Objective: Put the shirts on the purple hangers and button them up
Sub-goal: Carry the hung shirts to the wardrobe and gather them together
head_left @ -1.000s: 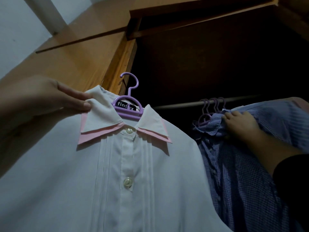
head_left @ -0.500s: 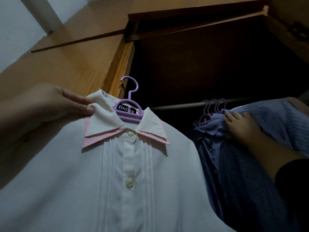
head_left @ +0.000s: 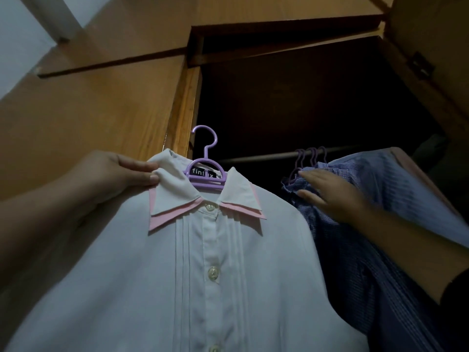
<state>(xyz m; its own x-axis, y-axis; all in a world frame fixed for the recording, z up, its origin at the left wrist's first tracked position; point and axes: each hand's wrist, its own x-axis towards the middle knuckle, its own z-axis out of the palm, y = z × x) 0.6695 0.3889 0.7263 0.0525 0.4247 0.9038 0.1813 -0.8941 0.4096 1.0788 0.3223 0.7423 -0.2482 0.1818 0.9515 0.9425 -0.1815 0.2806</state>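
Gripping the collar of one white shirt (head_left: 177, 275), the left hand (head_left: 114, 179) holds it up just left of the wardrobe rail (head_left: 258, 156), already on a purple hanger (head_left: 204, 171) with three buttons fastened down the front. The right hand (head_left: 332, 196) lies flat with fingers straight on the blue shirts (head_left: 380, 250) hanging from the rail, where about three more purple hooks (head_left: 308, 158) cluster. Around the rail stands an open wooden wardrobe (head_left: 101, 102), dark inside. The neck label reads partly "fint".
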